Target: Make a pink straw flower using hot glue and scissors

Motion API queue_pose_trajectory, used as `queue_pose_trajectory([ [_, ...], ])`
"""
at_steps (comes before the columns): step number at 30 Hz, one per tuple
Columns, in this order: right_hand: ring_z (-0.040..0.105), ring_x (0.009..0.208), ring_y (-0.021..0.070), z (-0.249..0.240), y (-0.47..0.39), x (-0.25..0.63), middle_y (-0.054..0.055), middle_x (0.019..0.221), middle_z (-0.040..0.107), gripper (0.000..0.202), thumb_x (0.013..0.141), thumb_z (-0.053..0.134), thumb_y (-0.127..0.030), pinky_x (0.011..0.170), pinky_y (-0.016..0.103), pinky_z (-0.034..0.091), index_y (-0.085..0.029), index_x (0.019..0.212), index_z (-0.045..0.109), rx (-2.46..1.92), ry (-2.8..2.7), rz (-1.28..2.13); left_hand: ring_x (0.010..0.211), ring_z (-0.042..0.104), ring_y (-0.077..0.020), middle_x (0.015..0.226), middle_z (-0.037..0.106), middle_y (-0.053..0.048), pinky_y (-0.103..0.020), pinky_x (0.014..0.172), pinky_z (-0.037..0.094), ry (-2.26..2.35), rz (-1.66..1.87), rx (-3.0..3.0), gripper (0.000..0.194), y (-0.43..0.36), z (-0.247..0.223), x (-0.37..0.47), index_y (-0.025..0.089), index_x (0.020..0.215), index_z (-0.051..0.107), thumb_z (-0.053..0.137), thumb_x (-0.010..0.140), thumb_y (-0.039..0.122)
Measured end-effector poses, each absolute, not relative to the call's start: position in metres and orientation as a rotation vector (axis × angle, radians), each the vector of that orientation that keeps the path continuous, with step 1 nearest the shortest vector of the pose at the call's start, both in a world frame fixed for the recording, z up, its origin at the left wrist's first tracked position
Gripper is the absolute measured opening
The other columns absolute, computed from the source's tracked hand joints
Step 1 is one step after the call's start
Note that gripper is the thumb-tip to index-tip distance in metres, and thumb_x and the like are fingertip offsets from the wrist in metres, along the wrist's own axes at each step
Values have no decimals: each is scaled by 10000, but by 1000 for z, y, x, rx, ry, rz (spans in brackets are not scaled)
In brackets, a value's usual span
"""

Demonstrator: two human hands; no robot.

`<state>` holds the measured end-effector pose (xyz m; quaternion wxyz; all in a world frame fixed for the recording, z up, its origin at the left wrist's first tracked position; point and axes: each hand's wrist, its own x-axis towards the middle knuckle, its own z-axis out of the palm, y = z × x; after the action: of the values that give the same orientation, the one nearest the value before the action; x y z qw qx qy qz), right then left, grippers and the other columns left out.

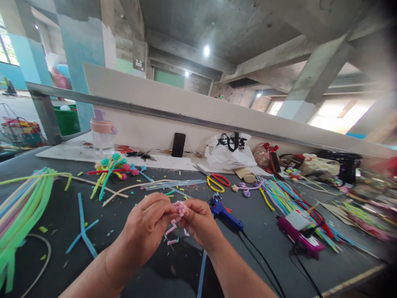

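Between my two hands is a small pink flower-like cluster (180,208), which looks made of fuzzy craft stem. My left hand (145,227) pinches it from the left, its fingers closed. From the right, the thumb and fingers of my right hand (200,221) close on the same cluster. Short pink pieces (172,241) lie on the dark table just below my hands. A blue glue gun (228,216) rests right of my right hand, its cord running toward the front edge. Beyond it are scissors with yellow handles (215,184) and scissors with red handles (221,179).
Green and coloured stems (34,211) fan out at left; more bundled stems (288,198) lie at right. A purple power strip (300,238) sits near them. Along the back stand a bottle (104,138), a phone (178,145) and a white bag (229,151). Finished-looking craft flowers (113,167) lie back left.
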<state>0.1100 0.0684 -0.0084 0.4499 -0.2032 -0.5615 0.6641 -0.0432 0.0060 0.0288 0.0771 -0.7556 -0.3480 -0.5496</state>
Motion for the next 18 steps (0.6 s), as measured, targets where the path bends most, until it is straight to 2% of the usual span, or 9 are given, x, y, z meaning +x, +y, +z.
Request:
queue_pose_trajectory([
  [5,439,424,63,-8,68,111,-14,496,585,213,684,746,-349,419,180,269,-150,642,681,-505,-1385,1682,660,581,-118,674,619,-13,-208,606,486,-1064,-1680,-2323,139,4,29,-41,166,746,612,536,823,80],
  [10,430,421,67,-1,67,113,-13,507,584,262,636,770,-392,423,189,291,-153,627,662,-465,-1367,1775,748,599,-129,755,646,-13,-218,678,491,-1028,-1738,-2327,123,2,26,-43,186,836,618,553,815,85],
  [15,379,383,79,3,67,115,-37,369,470,419,529,798,-476,437,224,302,-163,435,536,-387,-1377,1885,818,571,-132,827,608,-23,-245,750,467,-1206,-1924,-2097,137,0,26,-49,187,856,585,519,828,71],
  [18,325,339,69,-1,68,116,-45,332,447,434,516,785,-516,430,240,297,-168,431,540,-370,-1385,1925,804,569,-132,815,599,-22,-243,726,469,-1204,-1929,-2144,130,0,27,-48,185,841,583,531,818,68],
])
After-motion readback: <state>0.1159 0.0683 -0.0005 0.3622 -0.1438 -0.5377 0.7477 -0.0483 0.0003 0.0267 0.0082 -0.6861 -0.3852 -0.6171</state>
